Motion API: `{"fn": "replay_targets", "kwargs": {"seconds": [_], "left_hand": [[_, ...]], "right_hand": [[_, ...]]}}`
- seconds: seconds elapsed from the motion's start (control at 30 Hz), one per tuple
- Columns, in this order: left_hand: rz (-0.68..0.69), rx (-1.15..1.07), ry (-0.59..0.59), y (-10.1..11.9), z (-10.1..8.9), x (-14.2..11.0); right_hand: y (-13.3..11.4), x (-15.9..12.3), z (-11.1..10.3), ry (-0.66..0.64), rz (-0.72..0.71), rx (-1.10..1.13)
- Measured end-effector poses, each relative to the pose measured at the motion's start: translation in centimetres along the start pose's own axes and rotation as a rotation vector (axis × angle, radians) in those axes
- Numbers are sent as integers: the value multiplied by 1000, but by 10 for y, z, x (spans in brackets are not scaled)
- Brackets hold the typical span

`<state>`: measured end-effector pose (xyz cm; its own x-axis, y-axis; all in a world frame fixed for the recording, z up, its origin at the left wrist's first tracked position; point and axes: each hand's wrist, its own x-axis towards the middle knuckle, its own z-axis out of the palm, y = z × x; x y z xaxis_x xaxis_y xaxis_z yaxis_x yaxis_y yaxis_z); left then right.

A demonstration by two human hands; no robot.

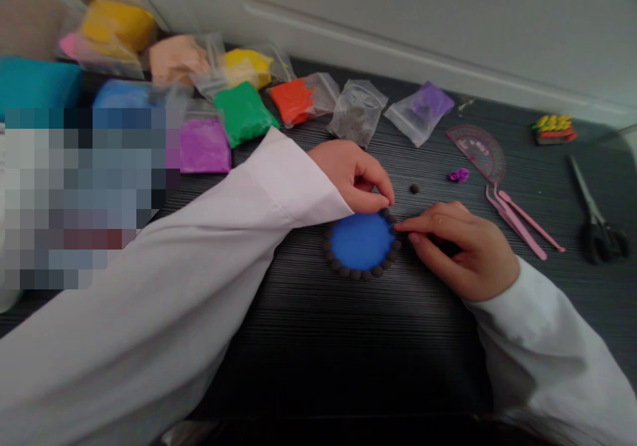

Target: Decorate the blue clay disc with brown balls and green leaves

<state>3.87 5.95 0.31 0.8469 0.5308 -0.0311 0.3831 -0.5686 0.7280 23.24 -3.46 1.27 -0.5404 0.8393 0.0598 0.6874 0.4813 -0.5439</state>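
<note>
A flat blue clay disc [362, 241] lies on the dark table, with small dark clay balls [356, 274] set around its edge. My left hand [355, 177] is over the disc's far edge, thumb and index finger pinched together beside the balls there. Whatever the pinch may hold is hidden. From the right, my right hand [460, 250] reaches in with its index fingertip against the balls on the right edge. Its thumb is apart from that finger, and nothing shows between them. A loose dark ball [415, 188] rests beyond the disc, near a crumpled purple clay piece [458, 175].
Bags of coloured clay, including green [245, 113], orange [293, 101] and dark grey [355, 115], line the back and left. At right lie a protractor [480, 152], pink tweezers [520, 227], a thin pink tool [535, 223], scissors [594, 214] and a multicoloured clay piece [553, 130].
</note>
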Motion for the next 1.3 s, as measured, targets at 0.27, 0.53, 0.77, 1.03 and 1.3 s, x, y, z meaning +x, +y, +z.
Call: {"fn": "replay_targets", "kwargs": {"seconds": [0.27,0.53,0.77,1.03,1.3], "left_hand": [[-29,37,-30,3,-2,0],[-36,21,-44,2,-2,1],[-13,13,-27,1,-2,1],[32,-29,21,-1,1,0],[31,-27,70,-2,1,-1]], "right_hand": [[-1,-1,-1,3,-22,42],[-2,-1,-2,-8,-16,45],[-2,0,-1,-8,-12,42],[-5,-2,-2,-4,27,73],[-6,-1,0,-1,46,60]]}}
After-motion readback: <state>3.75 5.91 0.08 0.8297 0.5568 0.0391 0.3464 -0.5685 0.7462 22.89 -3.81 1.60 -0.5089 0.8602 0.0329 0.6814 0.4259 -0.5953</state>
